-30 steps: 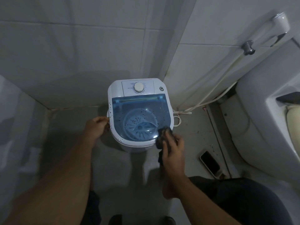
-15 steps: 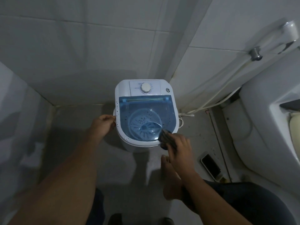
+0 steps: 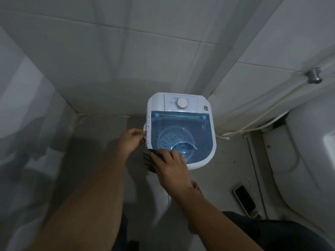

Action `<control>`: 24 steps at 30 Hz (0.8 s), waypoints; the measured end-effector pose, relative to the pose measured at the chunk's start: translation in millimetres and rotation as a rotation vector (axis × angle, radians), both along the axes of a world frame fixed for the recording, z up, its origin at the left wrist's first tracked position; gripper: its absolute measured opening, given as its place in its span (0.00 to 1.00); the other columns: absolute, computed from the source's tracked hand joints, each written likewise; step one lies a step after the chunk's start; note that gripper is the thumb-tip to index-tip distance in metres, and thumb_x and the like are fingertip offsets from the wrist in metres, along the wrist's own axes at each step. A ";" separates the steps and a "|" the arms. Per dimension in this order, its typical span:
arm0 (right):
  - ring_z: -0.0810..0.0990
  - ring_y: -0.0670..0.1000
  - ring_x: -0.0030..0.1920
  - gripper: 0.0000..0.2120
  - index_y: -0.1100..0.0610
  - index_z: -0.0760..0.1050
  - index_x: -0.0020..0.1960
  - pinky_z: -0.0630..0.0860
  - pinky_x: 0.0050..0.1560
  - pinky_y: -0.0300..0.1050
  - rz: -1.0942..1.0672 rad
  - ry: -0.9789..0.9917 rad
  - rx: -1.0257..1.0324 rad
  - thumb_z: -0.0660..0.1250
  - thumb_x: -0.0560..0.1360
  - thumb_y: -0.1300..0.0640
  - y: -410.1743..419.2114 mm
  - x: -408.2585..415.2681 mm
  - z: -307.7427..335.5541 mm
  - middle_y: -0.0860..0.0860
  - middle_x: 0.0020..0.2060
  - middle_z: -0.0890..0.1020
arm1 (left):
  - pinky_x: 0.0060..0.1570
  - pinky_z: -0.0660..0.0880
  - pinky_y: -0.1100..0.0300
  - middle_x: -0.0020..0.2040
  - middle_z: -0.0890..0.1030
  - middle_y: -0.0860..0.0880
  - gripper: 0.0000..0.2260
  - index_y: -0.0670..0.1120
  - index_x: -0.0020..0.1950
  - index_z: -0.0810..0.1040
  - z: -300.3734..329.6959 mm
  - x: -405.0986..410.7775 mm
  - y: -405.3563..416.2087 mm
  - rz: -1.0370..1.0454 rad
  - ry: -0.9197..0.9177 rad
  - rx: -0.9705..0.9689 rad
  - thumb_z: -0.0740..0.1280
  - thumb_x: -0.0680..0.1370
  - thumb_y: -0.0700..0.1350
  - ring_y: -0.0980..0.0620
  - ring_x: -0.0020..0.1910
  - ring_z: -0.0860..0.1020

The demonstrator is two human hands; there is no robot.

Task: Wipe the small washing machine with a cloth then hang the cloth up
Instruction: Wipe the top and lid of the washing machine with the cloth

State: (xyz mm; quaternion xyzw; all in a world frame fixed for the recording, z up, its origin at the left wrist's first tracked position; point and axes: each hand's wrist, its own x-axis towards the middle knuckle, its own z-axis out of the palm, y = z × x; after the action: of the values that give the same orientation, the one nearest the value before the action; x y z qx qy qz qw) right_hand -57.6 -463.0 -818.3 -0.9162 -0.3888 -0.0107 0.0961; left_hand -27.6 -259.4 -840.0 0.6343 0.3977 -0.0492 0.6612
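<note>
A small white washing machine (image 3: 188, 101) with a see-through blue lid and a white dial stands on the floor in the corner of a tiled bathroom. My left hand (image 3: 130, 141) grips its left side handle. My right hand (image 3: 169, 167) presses a dark cloth (image 3: 149, 160) against the machine's front left rim; most of the cloth is hidden under my fingers. Dark specks dot the left rim and the drum seen through the lid.
A phone (image 3: 244, 198) lies on the floor to the right of my bare foot. A white toilet (image 3: 308, 160) fills the right side. A white hose (image 3: 268, 113) runs along the right wall from a metal fitting (image 3: 314, 77). Tiled walls close in behind and on the left.
My right hand has slid the cloth leftward along the front rim, from the front right corner to the front left. My left hand has kept its hold on the machine's side.
</note>
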 end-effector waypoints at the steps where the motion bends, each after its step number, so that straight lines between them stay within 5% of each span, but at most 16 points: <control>1: 0.76 0.59 0.51 0.21 0.49 0.75 0.68 0.73 0.46 0.53 0.017 -0.001 -0.019 0.69 0.76 0.53 -7.1 -0.6 -0.8 0.50 0.62 0.78 | 0.50 0.79 0.50 0.40 0.84 0.40 0.02 0.44 0.45 0.83 0.0 0.0 0.4 -0.002 -0.010 -0.001 0.71 0.74 0.41 0.48 0.36 0.81; 6: 0.78 0.58 0.51 0.21 0.49 0.76 0.67 0.75 0.46 0.53 0.046 -0.008 -0.094 0.69 0.75 0.52 -24.2 1.2 -0.5 0.50 0.61 0.79 | 0.36 0.76 0.64 0.36 0.82 0.47 0.05 0.39 0.49 0.82 -5.8 0.6 0.1 0.011 -0.052 -0.016 0.71 0.76 0.39 0.62 0.26 0.80; 14: 0.76 0.59 0.55 0.22 0.47 0.72 0.72 0.78 0.51 0.59 0.074 0.048 -0.209 0.66 0.78 0.49 43.0 56.2 36.4 0.53 0.58 0.78 | 0.30 0.72 0.65 0.29 0.80 0.49 0.07 0.45 0.40 0.80 -9.8 1.9 6.7 0.031 -0.051 -0.123 0.70 0.76 0.36 0.55 0.27 0.75; 17: 0.73 0.60 0.61 0.24 0.48 0.69 0.74 0.76 0.58 0.59 0.045 0.035 -0.319 0.66 0.78 0.51 76.6 106.4 50.5 0.55 0.63 0.75 | 0.35 0.74 0.62 0.26 0.81 0.51 0.08 0.45 0.39 0.79 -10.4 1.6 5.1 0.049 -0.065 -0.160 0.69 0.76 0.35 0.57 0.25 0.77; 24: 0.70 0.61 0.65 0.19 0.53 0.75 0.68 0.72 0.58 0.58 -0.060 -0.042 -0.483 0.66 0.77 0.57 153.7 205.9 58.1 0.56 0.64 0.73 | 0.46 0.75 0.56 0.37 0.82 0.43 0.03 0.42 0.45 0.82 -7.6 -0.3 4.4 0.055 -0.086 -0.191 0.72 0.75 0.41 0.50 0.34 0.79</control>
State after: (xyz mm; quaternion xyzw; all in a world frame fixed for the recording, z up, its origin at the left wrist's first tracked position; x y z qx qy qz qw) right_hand 148.2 -309.3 -760.2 -0.9233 -0.3547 0.0607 -0.1343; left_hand -27.9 -255.0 -847.6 0.5587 0.3797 -0.0412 0.7362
